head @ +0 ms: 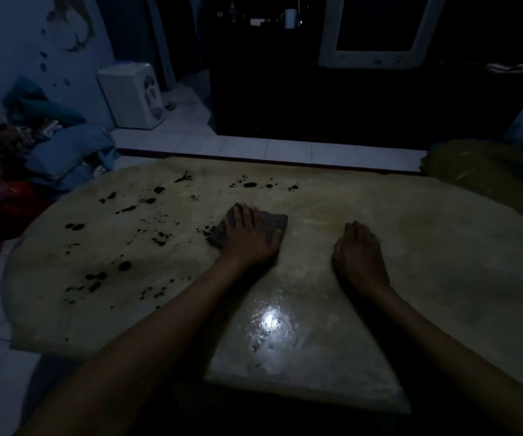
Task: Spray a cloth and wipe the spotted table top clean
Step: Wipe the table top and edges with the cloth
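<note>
A pale table top fills the middle of the dim view. Dark spots cover its left half and far edge, while the right half looks wet and shiny. A dark grey cloth lies flat near the table's centre. My left hand presses down on it with straight fingers. My right hand rests flat on the bare table to the right, holding nothing. No spray bottle is visible.
A heap of clothes lies on the tiled floor at the left, with a white box-shaped appliance behind it. A dark cabinet stands beyond the table. A yellowish bag sits at the right.
</note>
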